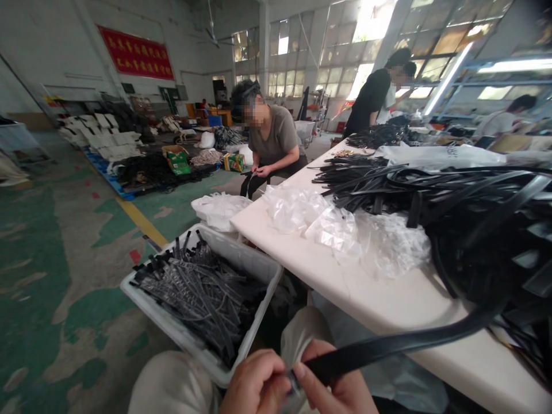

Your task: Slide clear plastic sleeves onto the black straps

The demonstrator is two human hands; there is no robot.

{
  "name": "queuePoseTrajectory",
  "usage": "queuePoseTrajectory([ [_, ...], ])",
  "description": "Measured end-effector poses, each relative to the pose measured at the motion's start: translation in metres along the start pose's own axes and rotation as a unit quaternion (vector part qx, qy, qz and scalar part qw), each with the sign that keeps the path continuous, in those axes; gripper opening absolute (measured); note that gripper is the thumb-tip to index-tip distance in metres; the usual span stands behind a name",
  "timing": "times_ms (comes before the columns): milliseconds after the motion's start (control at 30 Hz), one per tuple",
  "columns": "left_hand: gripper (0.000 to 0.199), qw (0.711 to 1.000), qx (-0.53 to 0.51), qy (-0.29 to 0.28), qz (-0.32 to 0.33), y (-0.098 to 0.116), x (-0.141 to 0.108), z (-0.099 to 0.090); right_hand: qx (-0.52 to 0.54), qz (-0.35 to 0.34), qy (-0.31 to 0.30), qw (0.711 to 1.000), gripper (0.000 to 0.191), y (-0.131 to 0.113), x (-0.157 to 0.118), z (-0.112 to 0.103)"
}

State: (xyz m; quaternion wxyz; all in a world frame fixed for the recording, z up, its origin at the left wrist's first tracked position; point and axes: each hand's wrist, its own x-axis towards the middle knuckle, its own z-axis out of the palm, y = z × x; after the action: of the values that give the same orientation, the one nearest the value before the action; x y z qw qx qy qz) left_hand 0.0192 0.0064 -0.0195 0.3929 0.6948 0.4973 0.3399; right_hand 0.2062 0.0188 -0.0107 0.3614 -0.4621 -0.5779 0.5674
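Two hands grip a black strap above the person's knees, left hand and right hand with fingers clamped together on its end. A white plastic crate of dark strips sits just left; the worktop edge runs close on the right, under black straps and clear plastic bags.

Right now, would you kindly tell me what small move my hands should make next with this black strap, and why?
I'd probably lower the black strap into the white crate. Your left hand and right hand hold it right beside the crate's near corner, and the straps inside look similar.
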Motion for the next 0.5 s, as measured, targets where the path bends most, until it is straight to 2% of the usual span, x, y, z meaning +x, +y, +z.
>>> queuePoseTrajectory([
  [67, 0.024, 1.0, 0.002, -0.023, -0.022, 0.0, 0.001, -0.001, 0.013, -0.015, -0.052, 0.998, 0.041, 0.001, 0.001, -0.004],
  [133, 0.014, 0.999, 0.008, -0.028, -0.043, 0.001, 0.001, -0.005, 0.081, -0.012, -0.041, 0.996, 0.043, 0.0, 0.002, -0.009],
  [167, 0.01, 0.998, 0.012, -0.022, -0.052, 0.002, 0.0, -0.007, 0.139, -0.001, -0.007, 0.99, 0.047, -0.001, 0.004, -0.013],
  [233, 0.007, 0.997, 0.019, -0.001, -0.069, 0.003, -0.003, -0.013, 0.264, 0.033, 0.097, 0.959, 0.049, -0.003, 0.007, -0.023],
  [300, 0.007, 0.995, 0.024, 0.011, -0.092, 0.004, -0.004, -0.019, 0.319, 0.048, 0.199, 0.925, 0.045, -0.002, 0.011, -0.034],
  [333, 0.009, 0.994, 0.027, 0.009, -0.101, 0.004, -0.005, -0.02, 0.315, 0.048, 0.234, 0.919, 0.043, -0.002, 0.011, -0.037],
  [400, 0.012, 0.994, 0.036, -0.01, -0.107, 0.003, -0.003, -0.022, 0.248, 0.047, 0.279, 0.926, 0.043, -0.003, 0.01, -0.039],
  [500, 0.014, 0.993, 0.059, -0.042, -0.097, -0.001, 0.003, -0.015, 0.114, 0.02, 0.301, 0.946, 0.052, -0.007, 0.003, -0.024],
])
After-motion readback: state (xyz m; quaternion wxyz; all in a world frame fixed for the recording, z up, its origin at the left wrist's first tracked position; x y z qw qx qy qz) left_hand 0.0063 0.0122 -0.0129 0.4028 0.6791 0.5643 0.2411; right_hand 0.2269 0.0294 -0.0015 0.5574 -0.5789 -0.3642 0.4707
